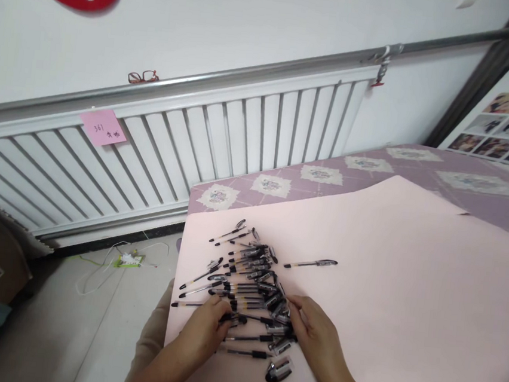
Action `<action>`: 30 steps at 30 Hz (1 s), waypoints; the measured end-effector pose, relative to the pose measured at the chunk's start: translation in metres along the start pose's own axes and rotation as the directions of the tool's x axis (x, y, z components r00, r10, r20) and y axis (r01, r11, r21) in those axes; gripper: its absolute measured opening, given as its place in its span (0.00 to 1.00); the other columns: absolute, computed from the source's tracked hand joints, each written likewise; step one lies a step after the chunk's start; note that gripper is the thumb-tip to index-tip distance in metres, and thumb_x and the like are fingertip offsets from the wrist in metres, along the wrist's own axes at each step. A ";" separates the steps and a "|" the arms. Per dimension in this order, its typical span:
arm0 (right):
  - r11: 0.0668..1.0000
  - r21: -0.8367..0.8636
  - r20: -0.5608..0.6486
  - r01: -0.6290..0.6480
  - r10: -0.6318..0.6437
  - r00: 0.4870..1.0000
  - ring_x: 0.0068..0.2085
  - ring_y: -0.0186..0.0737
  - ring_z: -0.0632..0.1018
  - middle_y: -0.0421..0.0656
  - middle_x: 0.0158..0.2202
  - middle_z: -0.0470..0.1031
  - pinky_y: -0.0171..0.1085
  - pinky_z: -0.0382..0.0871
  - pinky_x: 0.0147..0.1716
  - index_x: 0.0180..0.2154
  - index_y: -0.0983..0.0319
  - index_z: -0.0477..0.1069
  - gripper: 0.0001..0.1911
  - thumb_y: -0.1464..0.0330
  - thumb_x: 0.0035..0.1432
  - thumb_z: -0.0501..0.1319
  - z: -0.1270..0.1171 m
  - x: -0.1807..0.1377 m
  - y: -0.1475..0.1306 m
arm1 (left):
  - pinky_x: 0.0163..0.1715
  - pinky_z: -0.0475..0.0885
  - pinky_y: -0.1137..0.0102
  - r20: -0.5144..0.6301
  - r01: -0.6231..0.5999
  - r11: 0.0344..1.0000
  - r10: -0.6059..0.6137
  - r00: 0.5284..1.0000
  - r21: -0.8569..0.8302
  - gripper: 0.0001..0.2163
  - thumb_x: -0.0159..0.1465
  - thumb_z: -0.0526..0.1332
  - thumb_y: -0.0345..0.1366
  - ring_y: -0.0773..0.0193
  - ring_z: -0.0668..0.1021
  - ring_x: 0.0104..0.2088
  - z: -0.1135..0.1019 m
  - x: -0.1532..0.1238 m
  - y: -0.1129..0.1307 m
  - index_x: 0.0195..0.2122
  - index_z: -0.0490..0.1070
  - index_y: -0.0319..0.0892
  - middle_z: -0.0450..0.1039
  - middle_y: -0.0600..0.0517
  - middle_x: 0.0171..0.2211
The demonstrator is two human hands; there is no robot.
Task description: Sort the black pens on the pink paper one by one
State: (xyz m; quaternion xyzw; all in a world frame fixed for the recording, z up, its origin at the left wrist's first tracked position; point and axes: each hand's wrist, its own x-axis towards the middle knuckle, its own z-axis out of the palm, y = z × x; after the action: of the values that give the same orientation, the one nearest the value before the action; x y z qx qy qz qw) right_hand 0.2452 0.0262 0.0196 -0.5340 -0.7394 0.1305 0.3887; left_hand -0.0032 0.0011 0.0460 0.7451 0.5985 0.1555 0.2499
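A loose pile of black-and-clear pens (249,286) lies on a pale pink sheet, with the pens' dark caps mostly toward the right. My left hand (208,326) is on the pile's left side, its thumb and fingers closed around the black end of a pen (226,318). At the right edge of the pile, my right hand (315,335) has its fingers bent together against the caps; what is between them is hidden. One pen (310,263) lies apart, right of the pile. A separate black-and-clear cap (279,370) rests near the front.
The pink sheet (407,290) covers much of a table with a purple patterned cloth (319,174). Behind are a white radiator (242,136) with a pink note (104,126), and glasses (143,77) on its pipe. A power strip (129,260) with cables lies on the floor.
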 end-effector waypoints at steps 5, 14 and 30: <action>1.000 0.014 0.008 -0.012 0.011 1.000 0.37 0.41 0.77 0.43 0.34 0.76 0.38 0.72 0.36 0.39 0.59 0.69 0.11 0.65 0.60 0.50 -0.002 0.001 -0.003 | 0.38 0.65 0.72 0.031 0.022 0.999 -0.024 0.999 0.046 0.04 0.57 0.58 0.31 0.63 0.71 0.38 -0.001 0.000 0.001 0.33 0.70 0.43 0.68 0.51 0.36; 1.000 0.013 -0.018 0.016 -0.016 1.000 0.36 0.40 0.76 0.42 0.34 0.75 0.38 0.72 0.36 0.39 0.58 0.68 0.09 0.66 0.60 0.51 0.000 0.002 -0.003 | 0.38 0.64 0.72 0.042 0.041 0.997 -0.044 0.998 0.067 0.04 0.57 0.58 0.32 0.63 0.71 0.38 0.000 0.002 -0.001 0.34 0.69 0.44 0.68 0.52 0.37; 1.000 0.006 -0.020 0.026 -0.026 0.999 0.35 0.41 0.77 0.42 0.33 0.76 0.38 0.72 0.35 0.38 0.58 0.69 0.10 0.65 0.59 0.51 -0.001 0.002 -0.003 | 0.39 0.65 0.72 0.066 0.013 0.998 -0.017 0.998 0.058 0.06 0.58 0.56 0.31 0.63 0.72 0.39 0.001 0.002 -0.001 0.35 0.71 0.44 0.69 0.50 0.37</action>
State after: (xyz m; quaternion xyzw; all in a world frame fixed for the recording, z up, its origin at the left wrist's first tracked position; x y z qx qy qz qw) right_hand 0.2440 0.0263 0.0230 -0.5244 -0.7420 0.1226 0.3993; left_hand -0.0037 0.0030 0.0445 0.7522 0.5996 0.1115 0.2495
